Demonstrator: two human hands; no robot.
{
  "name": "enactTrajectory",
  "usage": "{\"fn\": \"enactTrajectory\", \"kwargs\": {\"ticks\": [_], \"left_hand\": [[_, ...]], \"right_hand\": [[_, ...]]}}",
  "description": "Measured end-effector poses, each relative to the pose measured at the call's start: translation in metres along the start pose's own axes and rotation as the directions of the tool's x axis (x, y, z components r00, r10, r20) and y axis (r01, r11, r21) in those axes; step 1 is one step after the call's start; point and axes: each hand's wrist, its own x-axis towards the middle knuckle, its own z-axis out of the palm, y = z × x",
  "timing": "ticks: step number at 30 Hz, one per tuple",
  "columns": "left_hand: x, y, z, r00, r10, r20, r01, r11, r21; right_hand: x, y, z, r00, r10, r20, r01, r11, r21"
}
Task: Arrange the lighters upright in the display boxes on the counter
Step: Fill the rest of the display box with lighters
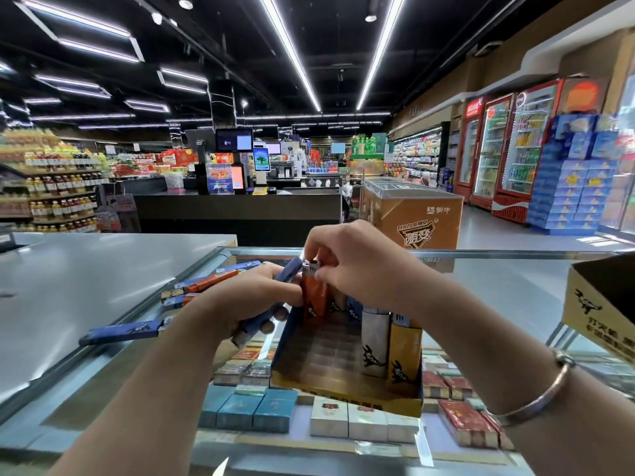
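Your right hand (347,266) pinches the metal top of an orange lighter (314,297) — upright at the back of the display box (347,396) on the glass desk (498,286). Your left hand (247,304) grips blue lighters (271,304); white and yellow ones stand at the box's right.

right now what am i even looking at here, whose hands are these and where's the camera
One picture, taken from a camera worn on a person's head, looking forward and down in a shop. No robot: these are the person's own bare hands. The right hand pinches the top of an orange lighter standing in an open display box on a glass counter. The left hand grips blue lighters. More lighters lie loose on the glass; cigarette packs show beneath it.
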Motion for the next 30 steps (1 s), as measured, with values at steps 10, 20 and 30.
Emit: {"fn": "enactTrajectory", "kwargs": {"ticks": [10, 20, 30], "left_hand": [[0.001, -0.003, -0.007, 0.999, 0.006, 0.05, -0.006, 1.0, -0.012], [-0.003, -0.0007, -0.0068, 0.999, -0.011, 0.042, 0.012, 1.0, -0.014], [-0.0044, 0.0012, -0.0073, 0.998, -0.039, 0.045, 0.04, 0.999, -0.031]], "right_hand": [[0.0122, -0.0015, 0.0054, 0.999, 0.032, 0.032, -0.03, 0.997, -0.073], [0.0078, -0.002, 0.0018, 0.996, 0.009, 0.091, -0.001, 0.996, -0.084], [0.0083, -0.0009, 0.0012, 0.99, 0.03, 0.139, -0.028, 1.0, -0.012]]}}
